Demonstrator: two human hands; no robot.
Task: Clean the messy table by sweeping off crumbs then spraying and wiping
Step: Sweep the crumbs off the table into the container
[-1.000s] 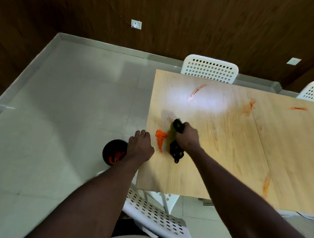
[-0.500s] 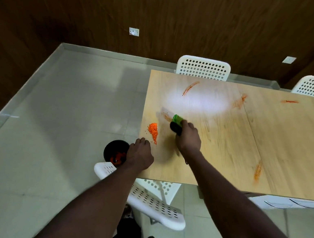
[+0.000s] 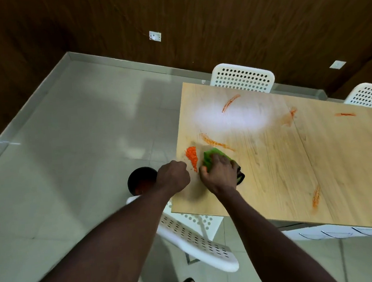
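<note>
Orange crumbs point(image 3: 191, 155) are lying heaped near the worktop's point(image 3: 271, 167) left edge, just beside the green sponge point(image 3: 211, 157) that the right hand point(image 3: 220, 173) is gripping and pressing down. The left hand point(image 3: 173, 178) is resting apart at that edge, fingers curled on nothing visible. Sweeping seems to be under way. The next move is calling for a push over the edge into the black bin point(image 3: 138, 170) below, with orange streaks point(image 3: 231, 102) waiting for spray.

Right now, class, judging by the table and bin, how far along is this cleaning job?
Done: orange bits lie in the black bin. In hand: the right hand holds a green brush beside the crumb pile near the table edge. Left: orange streaks across the table, then spraying and wiping.
</note>
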